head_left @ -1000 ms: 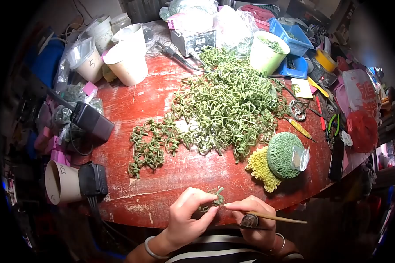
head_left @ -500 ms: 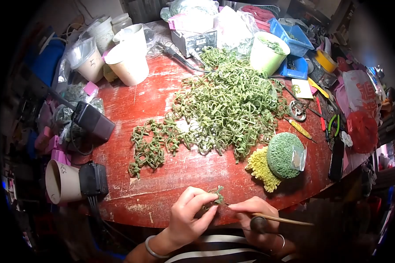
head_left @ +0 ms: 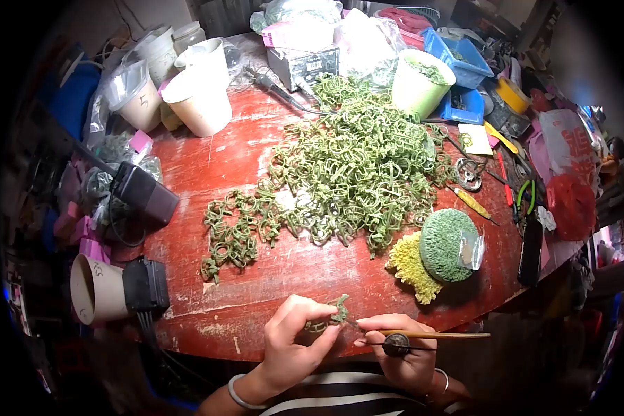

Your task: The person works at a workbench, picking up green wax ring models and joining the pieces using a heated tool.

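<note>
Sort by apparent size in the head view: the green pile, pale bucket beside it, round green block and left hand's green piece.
1. Green pile
2. Pale bucket and round green block: too alike to rank, the block being nearer
3. Green piece in the left hand, partly hidden

Our left hand (head_left: 291, 341) pinches a small green piece (head_left: 341, 309). Our right hand (head_left: 410, 365) holds a near-level wooden stick (head_left: 457, 335) and dark, round-bodied tool (head_left: 396, 344).

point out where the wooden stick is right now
In the head view, the wooden stick is in the right hand, low and right of centre, below the green disc and right of the left hand.
</note>
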{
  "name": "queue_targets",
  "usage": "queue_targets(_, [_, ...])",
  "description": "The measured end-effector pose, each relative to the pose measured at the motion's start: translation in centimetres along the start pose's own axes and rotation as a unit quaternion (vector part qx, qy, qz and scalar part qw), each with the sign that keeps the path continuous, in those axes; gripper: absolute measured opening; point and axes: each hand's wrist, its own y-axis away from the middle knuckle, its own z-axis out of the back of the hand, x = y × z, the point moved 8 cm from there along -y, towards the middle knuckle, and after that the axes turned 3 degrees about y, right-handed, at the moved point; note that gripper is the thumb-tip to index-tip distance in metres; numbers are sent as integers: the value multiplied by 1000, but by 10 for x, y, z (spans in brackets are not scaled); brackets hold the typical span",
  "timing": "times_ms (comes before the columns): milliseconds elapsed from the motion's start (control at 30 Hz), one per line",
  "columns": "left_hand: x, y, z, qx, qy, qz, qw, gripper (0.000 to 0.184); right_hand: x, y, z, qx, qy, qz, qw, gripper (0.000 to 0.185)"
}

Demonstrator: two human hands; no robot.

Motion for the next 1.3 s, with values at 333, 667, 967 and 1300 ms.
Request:
queue_targets(333, [-6, 0, -8, 41, -32, -12, 999, 27, 12, -3, -1, -1, -22, 65, 998, 18])
queue_targets(667, [-1, 3, -1, -1, 8, 2, 1000, 29, -4, 4, -4, -2, 8, 10, 1000, 13])
queue_targets(967, [-8, 3, -7, 25, -43, -61, 997, 29, -4, 4, -2, -46, -57, -8, 997, 18])
queue_targets(1300, [0, 7, -1, -3, -14, -13, 1000, 28, -6, 7, -5, -21, -24, 5, 999, 14])
